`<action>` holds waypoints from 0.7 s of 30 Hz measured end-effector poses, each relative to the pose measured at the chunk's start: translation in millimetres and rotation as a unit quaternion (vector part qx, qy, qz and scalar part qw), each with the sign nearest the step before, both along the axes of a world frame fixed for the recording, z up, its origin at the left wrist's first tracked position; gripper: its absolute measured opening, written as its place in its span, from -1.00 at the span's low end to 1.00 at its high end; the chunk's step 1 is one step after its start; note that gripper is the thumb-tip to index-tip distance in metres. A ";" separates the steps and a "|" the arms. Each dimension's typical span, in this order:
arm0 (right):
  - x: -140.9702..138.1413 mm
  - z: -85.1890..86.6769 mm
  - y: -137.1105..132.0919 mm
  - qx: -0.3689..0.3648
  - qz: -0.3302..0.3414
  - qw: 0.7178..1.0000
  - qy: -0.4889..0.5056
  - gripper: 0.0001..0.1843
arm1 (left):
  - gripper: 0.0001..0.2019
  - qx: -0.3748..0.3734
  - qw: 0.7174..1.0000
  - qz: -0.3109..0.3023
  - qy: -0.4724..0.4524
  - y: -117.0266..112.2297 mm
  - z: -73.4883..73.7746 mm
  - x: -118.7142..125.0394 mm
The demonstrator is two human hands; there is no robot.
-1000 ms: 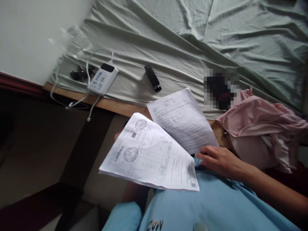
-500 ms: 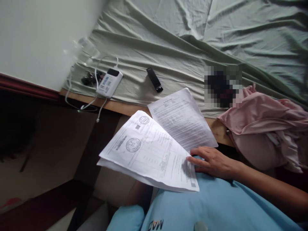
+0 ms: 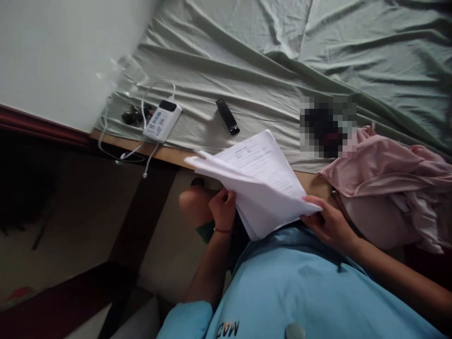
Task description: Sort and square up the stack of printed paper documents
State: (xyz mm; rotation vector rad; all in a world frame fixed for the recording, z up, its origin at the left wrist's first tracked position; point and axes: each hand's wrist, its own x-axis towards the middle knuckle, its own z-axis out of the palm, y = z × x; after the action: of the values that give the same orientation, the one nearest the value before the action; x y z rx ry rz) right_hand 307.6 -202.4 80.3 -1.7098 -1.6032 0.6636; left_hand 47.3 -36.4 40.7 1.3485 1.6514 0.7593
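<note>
Printed sheets of paper (image 3: 261, 202) lie across my lap and the bed's edge, with the upper sheets lifted and bent over towards the far side. At their left edge, my left hand (image 3: 223, 209) is closed on the papers, a thin band round its wrist. My right hand (image 3: 326, 221) pinches the right corner of the lifted sheets between thumb and fingers. Beneath them a printed page (image 3: 270, 157) lies face up, partly covered. Beyond the papers, a black stapler-like object (image 3: 228, 117) rests on the green bed sheet (image 3: 261, 89).
On the left, a white power bank (image 3: 163, 121) with white cables sits near the wooden bed edge (image 3: 169, 154). Small dark items (image 3: 134, 115) and a clear plastic container (image 3: 132, 73) lie beside it. Pink cloth (image 3: 391, 179) drapes over the edge at right, near a pixelated dark patch.
The stamped upper sheets have swung up and away, their stamps now out of sight. My left hand has emerged from beneath the papers; my right hand has moved slightly right and grips their corner.
</note>
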 end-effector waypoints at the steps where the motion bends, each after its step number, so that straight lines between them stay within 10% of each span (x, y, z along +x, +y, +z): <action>1: 4.4 1.6 -0.6 -0.013 -0.035 0.999 0.013 -0.57 | -0.72 0.004 1.000 0.003 0.001 -0.3 -2.3 -0.8; 8: 31.7 19.0 9.0 -0.014 -0.185 0.982 -0.044 -0.72 | -0.60 0.076 0.995 -0.034 -0.059 -5.4 -3.6 -2.2; 16: 37.7 14.2 64.4 0.005 -0.067 0.970 -0.234 -0.65 | -0.50 0.021 0.987 -0.061 -0.149 -7.4 -7.5 1.5; 21: 23.2 18.2 87.2 -0.119 -0.097 0.933 -0.325 -0.66 | -0.54 -0.026 0.976 -0.035 -0.215 -9.5 -12.1 3.3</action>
State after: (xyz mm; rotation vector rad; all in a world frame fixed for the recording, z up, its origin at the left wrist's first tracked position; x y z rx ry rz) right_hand 330.8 -115.2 98.5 -2.4069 -1.7895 0.1948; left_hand 50.5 -45.9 28.6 1.1043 1.2657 0.8876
